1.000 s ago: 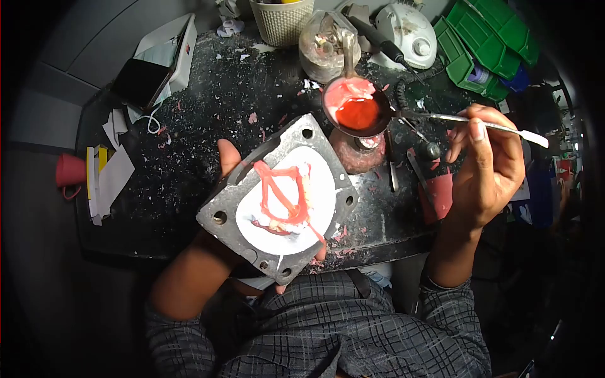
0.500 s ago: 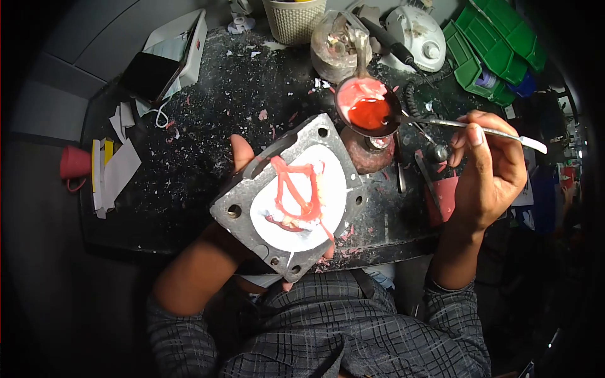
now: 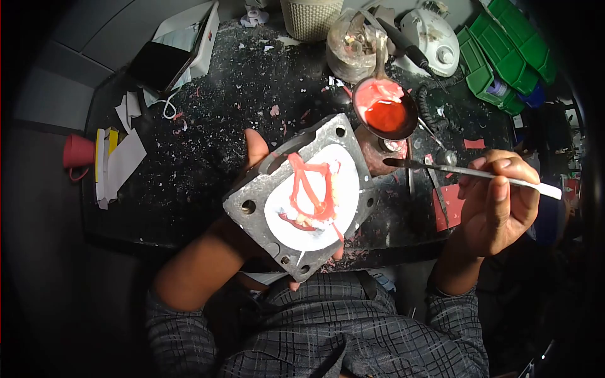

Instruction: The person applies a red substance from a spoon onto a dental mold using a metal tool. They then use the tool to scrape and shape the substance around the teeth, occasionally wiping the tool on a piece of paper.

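My left hand [image 3: 255,148] is closed around a grey metal flask half [image 3: 251,228], thumb at its far edge, most fingers hidden beneath. White plaster [image 3: 275,211] fills the flask and bears pink wax strips [image 3: 307,184] and a row of teeth [image 3: 307,222]. Between thumb and fingers, my right hand [image 3: 507,205] grips a wax spatula [image 3: 463,170]. Its dark tip is right of the flask, apart from it. Beyond, a ladle [image 3: 413,116] holds melted red wax [image 3: 386,118] and paler, solid-looking pink wax, above a burner [image 3: 373,148].
Pink wax sheet [image 3: 446,211] with a knife [image 3: 436,186] lies near my right hand. Farther back stand a cloudy container [image 3: 346,57], a white device [image 3: 435,44] and green bins [image 3: 504,44]. A tray [image 3: 205,53] and a pink mug [image 3: 77,151] are left.
The spatula tip has left the wax in the ladle and come down toward the flask, my right hand lowering with it. The whole view has shifted slightly. My left hand keeps its hold.
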Motion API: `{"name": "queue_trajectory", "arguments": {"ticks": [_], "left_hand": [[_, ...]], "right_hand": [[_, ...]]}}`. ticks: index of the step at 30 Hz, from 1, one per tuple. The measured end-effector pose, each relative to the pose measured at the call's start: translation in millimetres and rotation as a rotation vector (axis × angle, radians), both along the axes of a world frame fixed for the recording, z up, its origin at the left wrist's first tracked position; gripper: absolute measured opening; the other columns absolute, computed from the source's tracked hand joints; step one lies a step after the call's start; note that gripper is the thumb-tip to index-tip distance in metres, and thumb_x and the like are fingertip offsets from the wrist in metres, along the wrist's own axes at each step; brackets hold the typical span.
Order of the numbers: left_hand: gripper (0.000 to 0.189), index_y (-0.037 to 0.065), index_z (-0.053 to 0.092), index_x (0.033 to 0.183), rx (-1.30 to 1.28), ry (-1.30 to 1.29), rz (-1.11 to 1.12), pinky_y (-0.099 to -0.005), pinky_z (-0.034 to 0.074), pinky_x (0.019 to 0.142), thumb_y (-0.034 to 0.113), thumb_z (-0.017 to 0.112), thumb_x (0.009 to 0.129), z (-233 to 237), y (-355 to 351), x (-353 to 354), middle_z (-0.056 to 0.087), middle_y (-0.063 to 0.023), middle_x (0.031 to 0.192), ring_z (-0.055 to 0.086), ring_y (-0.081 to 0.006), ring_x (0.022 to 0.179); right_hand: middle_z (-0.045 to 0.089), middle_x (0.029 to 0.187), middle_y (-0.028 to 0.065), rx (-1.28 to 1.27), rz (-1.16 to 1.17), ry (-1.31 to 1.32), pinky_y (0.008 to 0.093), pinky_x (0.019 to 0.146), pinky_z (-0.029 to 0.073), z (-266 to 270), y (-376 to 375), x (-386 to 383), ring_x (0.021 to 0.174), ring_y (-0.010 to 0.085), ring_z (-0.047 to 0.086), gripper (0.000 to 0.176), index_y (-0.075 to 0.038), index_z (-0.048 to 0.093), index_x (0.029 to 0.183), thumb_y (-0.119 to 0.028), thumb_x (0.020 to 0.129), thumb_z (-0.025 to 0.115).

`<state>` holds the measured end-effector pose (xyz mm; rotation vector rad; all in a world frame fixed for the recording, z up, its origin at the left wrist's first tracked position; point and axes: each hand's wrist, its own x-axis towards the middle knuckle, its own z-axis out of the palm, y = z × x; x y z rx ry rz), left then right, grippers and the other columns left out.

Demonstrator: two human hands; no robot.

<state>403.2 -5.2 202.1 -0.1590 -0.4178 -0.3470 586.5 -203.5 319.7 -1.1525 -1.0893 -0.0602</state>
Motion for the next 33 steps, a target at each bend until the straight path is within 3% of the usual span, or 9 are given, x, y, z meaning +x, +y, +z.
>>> {"name": "queue_trajectory", "arguments": {"ticks": [3,12,15,18,21,33], "left_hand": [[0.109,0.019,0.025,0.158,0.009,0.014,0.009,-0.0834,0.045,0.07,0.091,0.038,0.077,4.1,0.6,-2.1,0.047,-0.0316,0.144,0.051,-0.0659,0.117],[0.11,0.018,0.027,0.158,0.025,0.033,0.021,-0.0817,0.045,0.074,0.091,0.038,0.077,7.9,-0.5,-1.4,0.048,-0.0307,0.144,0.051,-0.0637,0.118],[0.11,0.017,0.027,0.157,0.03,0.047,0.034,-0.0811,0.044,0.076,0.092,0.038,0.077,10.4,-0.2,-3.5,0.048,-0.0304,0.144,0.051,-0.063,0.119],[0.11,0.017,0.027,0.157,0.034,0.06,0.039,-0.0805,0.044,0.077,0.092,0.038,0.077,11.6,-1.6,-4.3,0.048,-0.0301,0.145,0.051,-0.0623,0.119],[0.11,0.016,0.028,0.157,0.04,0.07,0.044,-0.08,0.044,0.078,0.092,0.038,0.077,13.8,-2.2,-5.8,0.048,-0.0299,0.145,0.051,-0.0615,0.12],[0.111,0.015,0.03,0.156,0.065,0.104,0.056,-0.0777,0.044,0.083,0.092,0.038,0.078,15.2,-6.4,-8.1,0.048,-0.0287,0.145,0.052,-0.0586,0.122]], "right_hand": [[0.067,0.094,0.0226,-0.022,-0.139,0.082,0.0244,0.055,0.048,0.4,-1.7,6.4,0.063,0.0177,0.063,0.01,0.01,0.061,0.093,0.0,0.096,0.061],[0.069,0.096,0.021,-0.128,-0.256,-0.02,0.0243,0.057,0.05,-5.2,0.4,16.0,0.065,0.016,0.063,0.006,0.008,0.063,0.092,0.004,0.096,0.061],[0.067,0.091,0.0211,-0.03,-0.112,0.039,0.0267,0.057,0.053,-1.0,2.8,-1.7,0.064,0.0177,0.063,0.013,0.009,0.062,0.094,-0.004,0.097,0.062],[0.066,0.082,0.0174,0.027,0.07,-0.267,0.0299,0.055,0.057,-2.9,6.7,-7.4,0.062,0.0211,0.065,0.02,0.007,0.062,0.088,-0.012,0.094,0.068],[0.067,0.08,0.0108,-0.043,0.221,-0.412,0.026,0.048,0.053,0.7,4.9,-17.2,0.067,0.0224,0.072,0.021,0.003,0.066,0.089,-0.013,0.088,0.079],[0.071,0.088,0.01,-0.185,0.259,-0.432,0.0269,0.055,0.057,5.5,7.6,-26.7,0.071,0.0194,0.072,0.025,0.0,0.07,0.094,-0.009,0.077,0.086]]}}
